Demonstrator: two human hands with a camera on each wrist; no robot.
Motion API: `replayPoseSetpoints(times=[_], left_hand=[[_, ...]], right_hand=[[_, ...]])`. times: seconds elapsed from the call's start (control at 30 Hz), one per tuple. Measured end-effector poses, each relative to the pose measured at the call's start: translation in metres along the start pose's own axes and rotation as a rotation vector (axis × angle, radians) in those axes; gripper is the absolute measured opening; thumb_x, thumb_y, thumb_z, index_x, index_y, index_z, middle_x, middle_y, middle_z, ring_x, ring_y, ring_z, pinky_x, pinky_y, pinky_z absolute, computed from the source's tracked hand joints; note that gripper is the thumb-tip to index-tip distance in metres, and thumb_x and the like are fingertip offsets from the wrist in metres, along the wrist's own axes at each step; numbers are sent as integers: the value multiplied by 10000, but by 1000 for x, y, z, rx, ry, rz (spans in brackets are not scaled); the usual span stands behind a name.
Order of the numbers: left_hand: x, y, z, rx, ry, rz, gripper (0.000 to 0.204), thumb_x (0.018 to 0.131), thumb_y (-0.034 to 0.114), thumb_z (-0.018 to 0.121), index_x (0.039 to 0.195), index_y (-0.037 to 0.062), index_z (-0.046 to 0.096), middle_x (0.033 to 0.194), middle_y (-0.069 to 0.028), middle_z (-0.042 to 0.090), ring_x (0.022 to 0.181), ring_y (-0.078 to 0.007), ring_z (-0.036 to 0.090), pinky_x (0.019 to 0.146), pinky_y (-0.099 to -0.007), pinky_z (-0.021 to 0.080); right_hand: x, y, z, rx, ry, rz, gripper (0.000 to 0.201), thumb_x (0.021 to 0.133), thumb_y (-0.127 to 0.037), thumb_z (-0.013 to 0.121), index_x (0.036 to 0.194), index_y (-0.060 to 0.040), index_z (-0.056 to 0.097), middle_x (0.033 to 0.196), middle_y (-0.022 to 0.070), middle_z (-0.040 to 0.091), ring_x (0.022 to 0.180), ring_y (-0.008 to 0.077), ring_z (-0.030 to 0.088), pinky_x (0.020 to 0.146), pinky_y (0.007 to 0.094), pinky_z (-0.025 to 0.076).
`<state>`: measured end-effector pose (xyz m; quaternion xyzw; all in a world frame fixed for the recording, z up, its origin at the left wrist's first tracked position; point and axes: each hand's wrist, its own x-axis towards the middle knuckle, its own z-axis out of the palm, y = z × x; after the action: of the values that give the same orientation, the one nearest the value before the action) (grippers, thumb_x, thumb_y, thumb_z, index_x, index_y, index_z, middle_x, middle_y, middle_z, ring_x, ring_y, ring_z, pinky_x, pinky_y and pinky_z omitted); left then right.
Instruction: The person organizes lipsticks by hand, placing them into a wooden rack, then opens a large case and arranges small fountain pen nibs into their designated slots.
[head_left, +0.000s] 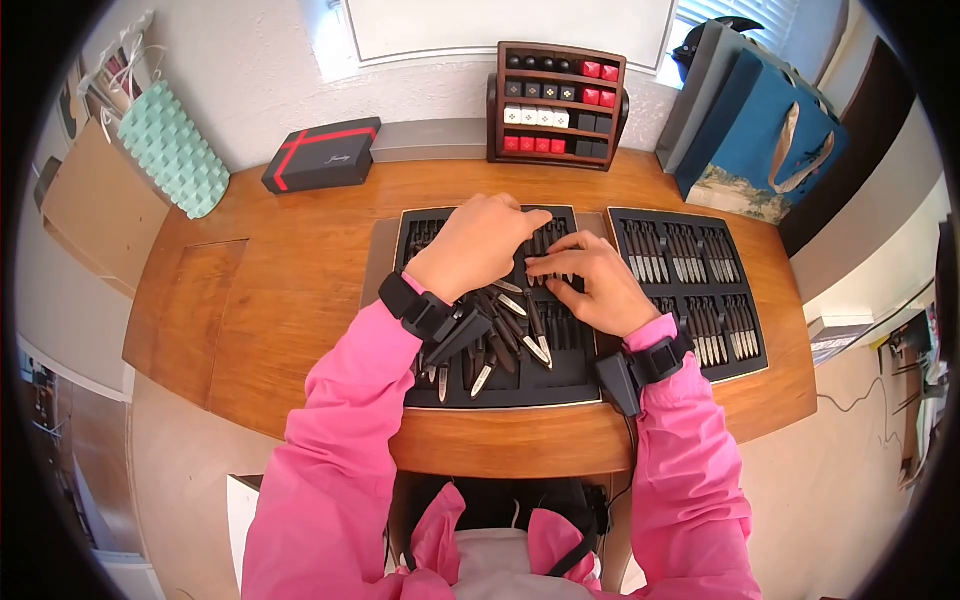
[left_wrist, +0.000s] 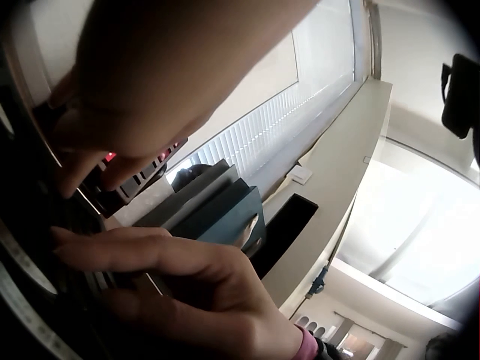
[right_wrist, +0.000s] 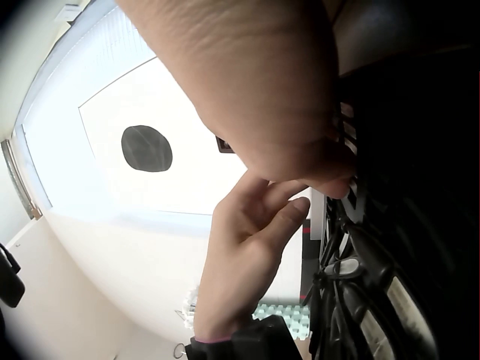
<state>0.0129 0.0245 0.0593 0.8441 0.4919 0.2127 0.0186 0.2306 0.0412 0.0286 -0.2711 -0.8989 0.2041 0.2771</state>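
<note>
Slim dark pieces with silvery tips (head_left: 507,330) lie loosely heaped across the lower left of a black compartmented tray (head_left: 565,375). My left hand (head_left: 470,250) reaches over its upper part, fingers extended downward at the upper middle compartment. Beside it, my right hand (head_left: 605,290) touches upright-lying pieces in that compartment with slightly bent fingers. The left wrist view shows the right hand (left_wrist: 195,270) low over the tray, thumb below the index finger. In the right wrist view the left hand (right_wrist: 244,262) is partly hidden behind the right hand (right_wrist: 262,97); nothing held is visible.
A second black tray (head_left: 685,290) with rows of similar pieces stands at the right. Behind are a black box with red ribbon (head_left: 325,155), a wooden rack (head_left: 556,77) of small blocks and a blue bag (head_left: 750,130). A cable hangs at the front edge.
</note>
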Motion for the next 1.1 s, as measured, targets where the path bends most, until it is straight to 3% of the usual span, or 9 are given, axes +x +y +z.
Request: replayPoseSetpoints(times=[0.07, 0.3, 0.43, 0.53, 0.6, 0.8, 0.9, 1.0, 1.1], left_hand=[[1, 10, -7, 87, -108, -29, 526, 753, -80, 628, 1259, 55, 673, 1105, -187, 719, 1034, -379, 665, 868, -448, 533], [4, 6, -3, 104, -212, -45, 568, 731, -77, 625, 1292, 9, 629, 1121, -204, 712, 1063, -384, 658, 877, -452, 533], [2, -8, 4, -52, -137, -21, 586, 717, -115, 576, 1294, -21, 608, 1065, -194, 728, 1051, -389, 650, 876, -455, 524], [3, -7, 2, -67, -139, -29, 585, 714, -127, 557, 1290, -32, 605, 1061, -190, 729, 1058, -392, 645, 878, -460, 517], [3, -7, 4, -75, -148, -41, 586, 715, -128, 554, 1291, -32, 603, 1074, -191, 725, 1063, -395, 642, 878, -462, 514], [-1, -12, 5, -107, -71, -18, 569, 727, -132, 534, 1279, -24, 618, 1121, -195, 716, 1078, -403, 636, 907, -467, 504], [-4, -17, -9, -177, 13, -28, 533, 775, -118, 538, 1290, -6, 620, 1139, -190, 718, 1092, -393, 640, 922, -454, 505], [-18, -25, -26, -271, 174, -63, 395, 920, -17, 566, 1307, 37, 625, 1187, -167, 715, 1123, -354, 655, 965, -407, 502], [-36, -40, -25, -409, 184, -165, 381, 950, 23, 570, 1327, 52, 620, 1248, -161, 695, 1195, -332, 638, 1012, -398, 480]], right_hand=[[0, 2, 2, -1, 1, -4, 272, 828, -55, 692, 1077, -119, 781, 1049, 109, 695, 1114, 293, 590, 979, 412, 461], [-1, 7, 5, 19, 12, 3, 266, 824, -56, 702, 1071, -116, 781, 1047, 107, 694, 1114, 293, 589, 980, 412, 467], [0, 2, 2, -3, -3, 8, 293, 836, -24, 703, 1106, -116, 772, 1080, 83, 715, 1123, 276, 590, 991, 404, 473], [2, 1, -1, 73, 1, 42, 267, 820, -58, 704, 1077, -98, 764, 1089, 122, 694, 1115, 311, 586, 988, 422, 465], [1, 0, -2, -10, 106, 1, 351, 824, -67, 700, 1173, -100, 720, 1142, 132, 684, 1144, 328, 578, 1007, 430, 454], [-1, 2, 2, -165, 68, 6, 407, 842, -92, 688, 1248, -84, 648, 1211, 129, 657, 1195, 345, 560, 1047, 440, 426], [1, 4, 1, -154, 52, 8, 360, 852, -91, 680, 1211, -79, 654, 1205, 129, 660, 1190, 347, 561, 1043, 438, 429], [1, 1, 1, -134, 48, 23, 342, 863, -91, 673, 1204, -78, 653, 1203, 127, 662, 1184, 345, 563, 1044, 439, 428], [0, 3, 2, -72, 53, 37, 358, 874, -101, 673, 1231, -84, 649, 1206, 132, 661, 1191, 345, 561, 1050, 441, 425]])
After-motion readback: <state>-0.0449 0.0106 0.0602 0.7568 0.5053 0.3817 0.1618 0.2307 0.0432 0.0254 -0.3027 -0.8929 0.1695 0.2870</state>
